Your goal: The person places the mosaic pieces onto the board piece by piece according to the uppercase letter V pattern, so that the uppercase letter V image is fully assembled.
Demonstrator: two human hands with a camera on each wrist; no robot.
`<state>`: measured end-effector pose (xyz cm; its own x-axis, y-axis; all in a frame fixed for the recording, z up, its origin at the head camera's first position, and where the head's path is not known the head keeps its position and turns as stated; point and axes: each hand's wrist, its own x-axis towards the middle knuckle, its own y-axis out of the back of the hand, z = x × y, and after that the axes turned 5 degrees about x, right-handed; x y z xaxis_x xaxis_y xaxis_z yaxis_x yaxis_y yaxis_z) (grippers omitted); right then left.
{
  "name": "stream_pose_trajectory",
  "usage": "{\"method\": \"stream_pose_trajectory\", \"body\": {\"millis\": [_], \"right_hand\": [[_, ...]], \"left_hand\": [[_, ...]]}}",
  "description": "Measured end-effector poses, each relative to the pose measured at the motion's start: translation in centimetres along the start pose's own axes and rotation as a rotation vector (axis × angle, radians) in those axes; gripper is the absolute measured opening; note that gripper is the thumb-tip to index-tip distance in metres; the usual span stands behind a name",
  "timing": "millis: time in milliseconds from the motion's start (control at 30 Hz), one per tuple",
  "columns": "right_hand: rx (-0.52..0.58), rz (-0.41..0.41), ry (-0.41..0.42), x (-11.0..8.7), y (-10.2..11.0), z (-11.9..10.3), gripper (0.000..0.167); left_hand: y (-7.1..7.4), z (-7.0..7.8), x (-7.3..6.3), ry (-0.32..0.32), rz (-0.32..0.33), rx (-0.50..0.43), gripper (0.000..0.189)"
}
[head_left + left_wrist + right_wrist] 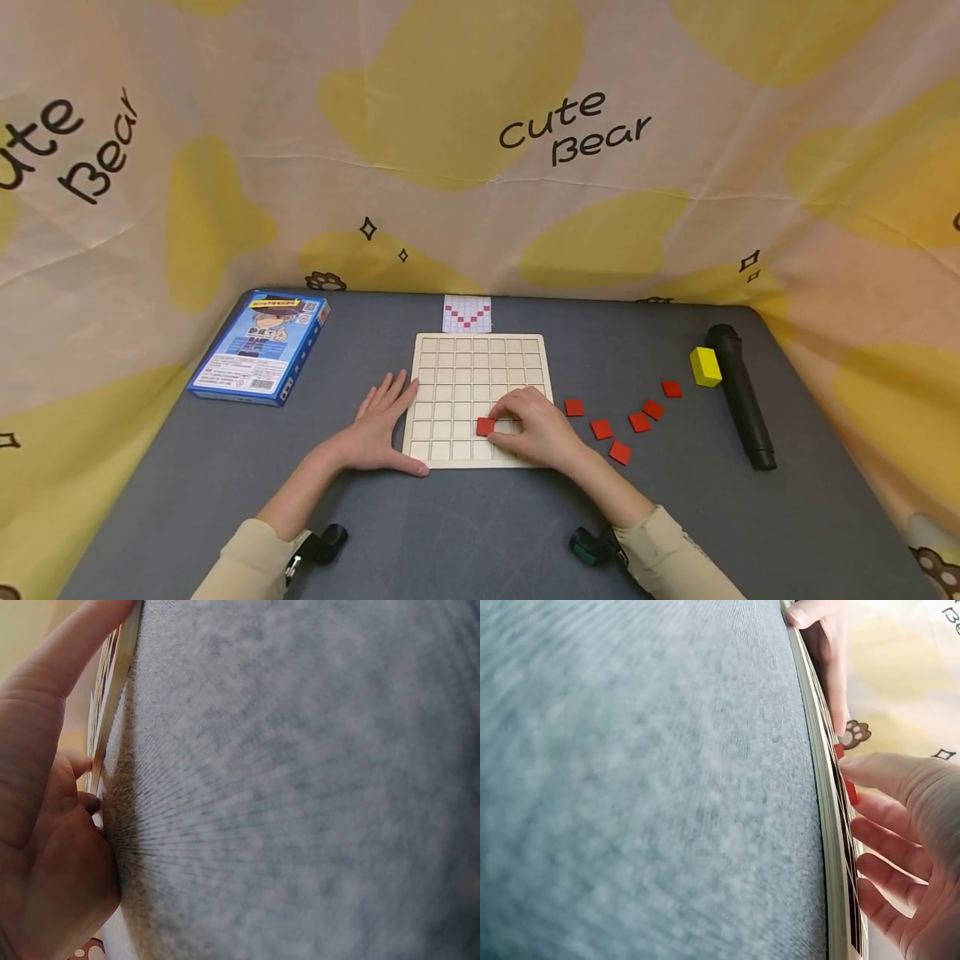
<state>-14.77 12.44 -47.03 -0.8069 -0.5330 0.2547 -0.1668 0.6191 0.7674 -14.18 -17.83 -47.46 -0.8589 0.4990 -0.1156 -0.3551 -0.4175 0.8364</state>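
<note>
A square wooden grid board (445, 392) lies on the grey table. Over its lower part, my right hand (534, 427) pinches a red square tile (484, 427) between thumb and index finger. The right wrist view shows this tile (851, 792) edge-on, low against the board's surface, with the other fingers spread along the board. My left hand (372, 433) rests at the board's left side, fingers spread and its thumb at the lower left corner. Seen from the left wrist, that thumb (45, 682) reaches along the board's edge.
Several loose red tiles (639, 422) lie scattered right of the board. Farther right are a yellow block (705, 367) and a black microphone-shaped object (742, 396). A blue box (261, 346) lies at the back left. Behind the board is a card (467, 315) with a V-shaped pattern of red squares.
</note>
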Motion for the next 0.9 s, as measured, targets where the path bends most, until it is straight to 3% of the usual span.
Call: {"method": "stream_pose_trajectory", "body": {"millis": [667,900], "right_hand": [[0.092,-0.04,0.018,-0.5,0.0,0.0,0.025],[0.16,0.072,0.023,-1.2,1.2,1.2,0.018]], "left_hand": [[0.1,-0.3,-0.2,0.0,0.003,-0.027,0.121],[0.0,-0.2,-0.2,0.005,0.009,-0.03,0.12]]}}
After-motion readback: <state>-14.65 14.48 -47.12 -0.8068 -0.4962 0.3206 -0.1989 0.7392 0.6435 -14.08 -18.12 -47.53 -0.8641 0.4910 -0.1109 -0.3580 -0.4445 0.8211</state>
